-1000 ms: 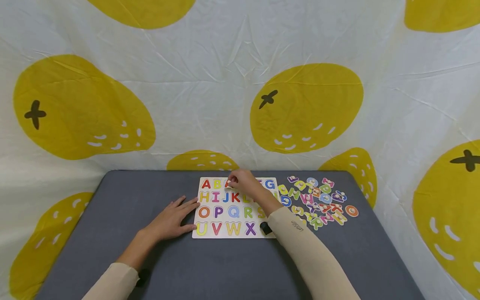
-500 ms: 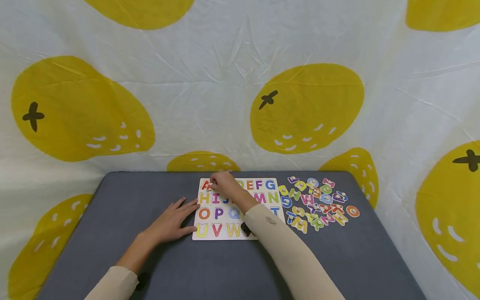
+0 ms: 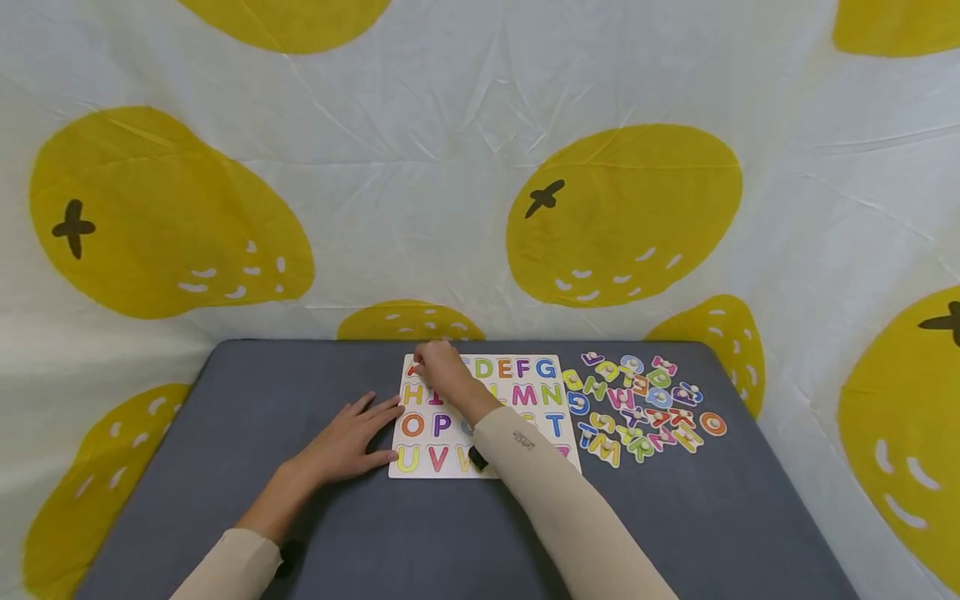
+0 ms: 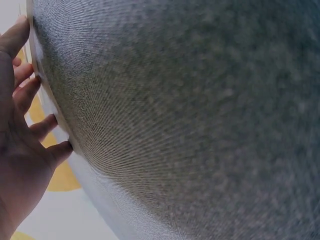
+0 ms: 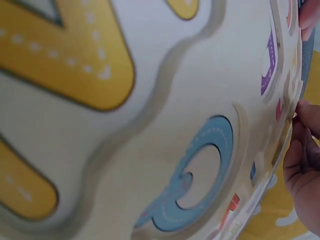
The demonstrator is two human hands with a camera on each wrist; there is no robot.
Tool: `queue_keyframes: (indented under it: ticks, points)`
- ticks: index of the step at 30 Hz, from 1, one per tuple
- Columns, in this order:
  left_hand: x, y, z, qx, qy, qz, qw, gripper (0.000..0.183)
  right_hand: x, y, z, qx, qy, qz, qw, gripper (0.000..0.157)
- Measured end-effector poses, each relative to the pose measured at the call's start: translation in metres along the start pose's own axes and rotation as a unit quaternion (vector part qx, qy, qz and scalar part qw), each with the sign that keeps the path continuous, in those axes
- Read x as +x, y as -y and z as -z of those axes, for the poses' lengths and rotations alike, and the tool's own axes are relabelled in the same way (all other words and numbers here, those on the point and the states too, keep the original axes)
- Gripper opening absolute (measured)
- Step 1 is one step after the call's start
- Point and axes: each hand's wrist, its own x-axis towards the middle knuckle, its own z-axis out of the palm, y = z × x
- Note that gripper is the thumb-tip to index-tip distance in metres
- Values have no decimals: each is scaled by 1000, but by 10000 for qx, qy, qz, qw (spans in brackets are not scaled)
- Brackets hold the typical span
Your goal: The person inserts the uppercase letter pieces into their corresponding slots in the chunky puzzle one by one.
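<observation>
A pale alphabet puzzle board (image 3: 422, 440) lies on the grey table, its recesses printed with coloured letters. My left hand (image 3: 345, 442) rests flat beside it, fingers spread and straight, fingertips at the board's left edge. In the left wrist view the fingertips of this left hand (image 4: 30, 145) line up along that edge. Over the red A (image 3: 411, 368) in the far left corner, my right hand (image 3: 447, 372) pinches a red letter A puzzle piece, mostly hidden by the fingers. The right wrist view shows the thumb and fingers of the right hand (image 5: 305, 170) low at the board's far side.
Right of the board lies a loose heap of knobbed letter pieces (image 3: 637, 408), with an orange O piece (image 3: 713, 423) at its outer side. A white curtain with yellow fruit prints (image 3: 420, 225) hangs behind the table (image 3: 360, 533). My right forearm crosses over the board.
My right hand has moved left across the board's top row with the red A piece, stopping at the A recess. My left hand has stayed at the board's left edge.
</observation>
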Motion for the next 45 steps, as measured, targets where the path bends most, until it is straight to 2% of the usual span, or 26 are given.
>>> queue_keyframes:
  ticks: [8, 14, 19, 25, 33, 40, 45]
  points:
    - [1, 0, -3, -27, 4, -39, 10000, 74, -1, -1, -3, -9, 9, -84, 10000, 14]
    - [2, 0, -2, -27, 19, 14, 10000, 74, -1, -2, -2, 234, -29, -33, 9997, 13]
    - [1, -1, -3, -18, 75, 21, 10000, 74, -6, -6, 3, 479, 96, -49, 9988, 19]
    - [1, -2, 0, -29, 78, 85, 9999, 75, -14, -17, 15, 829, -10, -106, 9965, 23]
    - [3, -2, 1, -38, 217, 181, 9996, 77, -31, -45, 42, 1688, -57, -129, 9855, 26]
    - [3, -1, 0, -72, 271, 233, 9993, 78, -59, -82, 73, 1577, -417, -138, 9865, 26]
    - [3, -2, 0, -80, 282, 242, 9993, 79, -84, -119, 91, 1628, -483, -494, 9842, 30]
